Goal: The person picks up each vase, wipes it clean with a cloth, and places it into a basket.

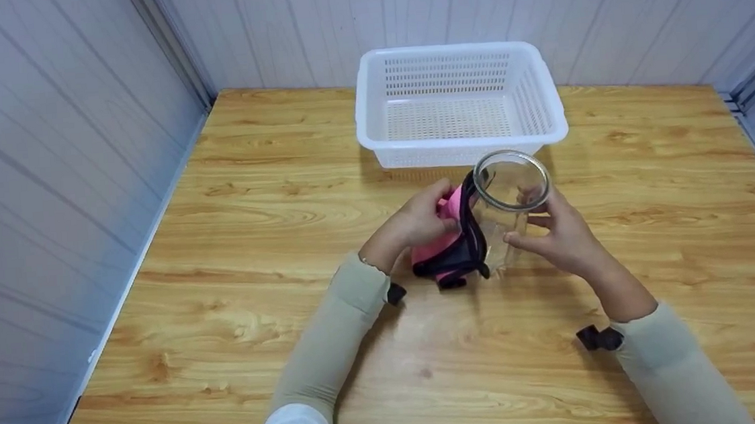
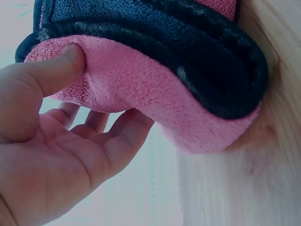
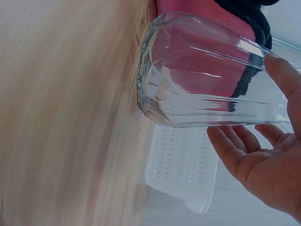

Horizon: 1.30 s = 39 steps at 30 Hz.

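My left hand (image 1: pixel 422 218) pinches a folded pink cloth with dark edging (image 2: pixel 136 84), thumb on its near face and fingers behind. In the head view the cloth hangs against the left side of a clear glass jar (image 1: pixel 503 229). My right hand (image 1: pixel 561 234) holds that jar from the right, its thumb on the near side and the other fingers around the back. Upright and without a lid, the jar has a round mouth at the top. The right wrist view shows its faceted base close to the table, with the pink cloth visible through the glass.
A white plastic basket (image 1: pixel 463 143) with slotted walls stands behind the jar, near the back wall. The wood-grain table (image 1: pixel 252 249) is bordered by pale panels (image 1: pixel 74 128) at the left, back and right. Both forearms wear beige sleeves.
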Each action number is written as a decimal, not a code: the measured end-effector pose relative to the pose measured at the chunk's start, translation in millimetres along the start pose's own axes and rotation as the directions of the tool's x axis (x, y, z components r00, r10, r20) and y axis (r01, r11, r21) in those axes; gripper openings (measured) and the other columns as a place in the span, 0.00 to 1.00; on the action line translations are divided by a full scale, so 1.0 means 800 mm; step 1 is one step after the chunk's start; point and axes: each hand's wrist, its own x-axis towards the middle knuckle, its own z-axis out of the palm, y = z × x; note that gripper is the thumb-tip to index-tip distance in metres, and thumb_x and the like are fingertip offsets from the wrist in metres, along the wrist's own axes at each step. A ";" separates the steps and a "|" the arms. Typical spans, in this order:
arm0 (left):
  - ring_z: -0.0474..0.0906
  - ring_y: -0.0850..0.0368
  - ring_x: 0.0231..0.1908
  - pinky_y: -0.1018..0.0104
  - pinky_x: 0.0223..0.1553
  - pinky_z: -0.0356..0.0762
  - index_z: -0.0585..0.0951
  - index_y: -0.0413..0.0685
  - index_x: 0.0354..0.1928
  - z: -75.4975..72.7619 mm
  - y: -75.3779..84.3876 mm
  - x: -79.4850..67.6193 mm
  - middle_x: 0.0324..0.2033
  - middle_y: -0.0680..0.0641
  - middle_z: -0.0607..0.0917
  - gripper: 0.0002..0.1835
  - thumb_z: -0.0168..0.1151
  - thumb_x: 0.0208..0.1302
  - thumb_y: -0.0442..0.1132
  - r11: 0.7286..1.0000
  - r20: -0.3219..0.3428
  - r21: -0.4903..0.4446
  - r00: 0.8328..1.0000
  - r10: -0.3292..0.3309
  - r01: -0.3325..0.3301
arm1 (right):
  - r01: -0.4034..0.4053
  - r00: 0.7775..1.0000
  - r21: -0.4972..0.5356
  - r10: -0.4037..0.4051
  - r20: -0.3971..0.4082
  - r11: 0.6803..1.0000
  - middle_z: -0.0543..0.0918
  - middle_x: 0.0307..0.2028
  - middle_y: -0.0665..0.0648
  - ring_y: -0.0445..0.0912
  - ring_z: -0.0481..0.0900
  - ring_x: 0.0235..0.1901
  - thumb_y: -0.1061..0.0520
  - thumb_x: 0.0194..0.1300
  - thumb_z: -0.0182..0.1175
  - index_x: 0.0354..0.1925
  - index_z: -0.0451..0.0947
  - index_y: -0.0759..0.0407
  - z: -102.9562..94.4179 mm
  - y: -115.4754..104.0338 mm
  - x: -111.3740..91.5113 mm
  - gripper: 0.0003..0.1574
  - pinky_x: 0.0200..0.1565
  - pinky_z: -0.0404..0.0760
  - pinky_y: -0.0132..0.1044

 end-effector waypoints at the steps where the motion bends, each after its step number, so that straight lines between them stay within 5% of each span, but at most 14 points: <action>1: 0.75 0.54 0.52 0.64 0.51 0.75 0.71 0.47 0.48 0.000 0.001 0.000 0.48 0.47 0.79 0.17 0.62 0.58 0.29 1.000 -0.003 -0.010 1.000 0.003 -0.003 | 0.004 1.000 0.002 -0.004 0.000 1.000 0.71 0.59 0.64 0.42 0.71 0.50 0.61 0.51 0.73 0.70 0.56 0.56 0.000 0.000 0.000 0.54 0.58 0.76 0.49; 11: 0.76 0.54 0.54 0.66 0.51 0.76 0.72 0.44 0.51 -0.002 0.019 -0.002 0.50 0.45 0.79 0.18 0.61 0.59 0.28 0.993 -0.059 -0.085 0.995 0.074 -0.079 | 0.014 1.000 -0.018 -0.013 0.025 1.000 0.72 0.61 0.66 0.57 0.73 0.56 0.60 0.54 0.71 0.73 0.53 0.53 -0.003 0.002 0.001 0.55 0.58 0.74 0.57; 18: 0.76 0.52 0.50 0.67 0.46 0.77 0.73 0.40 0.51 -0.003 0.021 0.000 0.49 0.43 0.78 0.19 0.60 0.57 0.26 0.973 -0.102 -0.141 0.981 0.168 -0.181 | -0.001 0.999 -0.040 0.002 0.034 0.999 0.73 0.62 0.66 0.57 0.73 0.58 0.57 0.56 0.70 0.69 0.59 0.56 -0.004 0.001 0.001 0.47 0.56 0.75 0.57; 29: 0.76 0.54 0.52 0.66 0.46 0.79 0.70 0.44 0.45 -0.004 0.012 0.002 0.47 0.44 0.78 0.15 0.62 0.58 0.28 0.984 -0.038 -0.171 0.998 0.050 -0.055 | 0.006 1.000 -0.088 -0.007 -0.012 0.996 0.77 0.59 0.62 0.51 0.77 0.50 0.57 0.54 0.72 0.65 0.65 0.57 0.000 0.003 0.002 0.43 0.48 0.79 0.44; 34: 0.76 0.53 0.53 0.65 0.48 0.78 0.70 0.45 0.44 -0.003 0.006 0.004 0.48 0.46 0.79 0.15 0.63 0.57 0.28 0.988 -0.017 -0.152 1.000 0.013 -0.016 | -0.007 0.998 -0.048 0.004 -0.056 0.999 0.77 0.59 0.64 0.52 0.77 0.49 0.64 0.52 0.72 0.66 0.63 0.59 0.001 -0.006 -0.002 0.46 0.44 0.79 0.31; 39: 0.76 0.52 0.55 0.62 0.51 0.77 0.70 0.46 0.44 -0.001 -0.002 0.004 0.49 0.47 0.79 0.16 0.62 0.56 0.28 0.993 -0.008 -0.119 1.000 -0.004 0.003 | -0.024 0.998 -0.006 0.023 -0.067 1.000 0.77 0.58 0.65 0.52 0.76 0.48 0.66 0.51 0.71 0.64 0.63 0.63 0.001 -0.013 -0.004 0.44 0.44 0.78 0.31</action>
